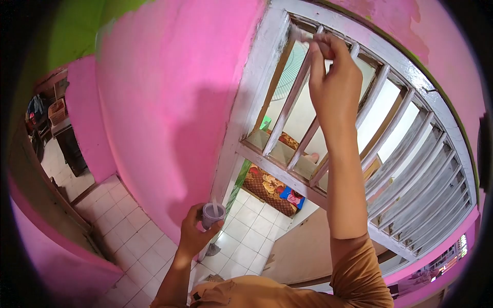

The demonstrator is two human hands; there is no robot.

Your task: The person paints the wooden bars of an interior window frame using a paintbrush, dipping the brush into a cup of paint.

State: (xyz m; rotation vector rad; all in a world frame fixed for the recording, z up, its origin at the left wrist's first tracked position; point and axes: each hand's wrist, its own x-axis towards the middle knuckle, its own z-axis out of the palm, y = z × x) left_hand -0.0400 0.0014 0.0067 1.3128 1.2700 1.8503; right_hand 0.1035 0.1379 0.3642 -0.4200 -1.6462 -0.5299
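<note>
The left hand is clamped round a small cup, held mouth-up below the wooden grille, near the pink wall; a pale stick stands in it — its contents can't be made out. The right hand has its fingers pinched together on a small, blurred tool at the grille's upper left corner, close to the frame's inner edge. Open gaps run between the bars, and a doorway opens onto white floor tiles beneath.

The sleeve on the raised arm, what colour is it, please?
The sleeve is golden brown, seen best in the head view.
</note>
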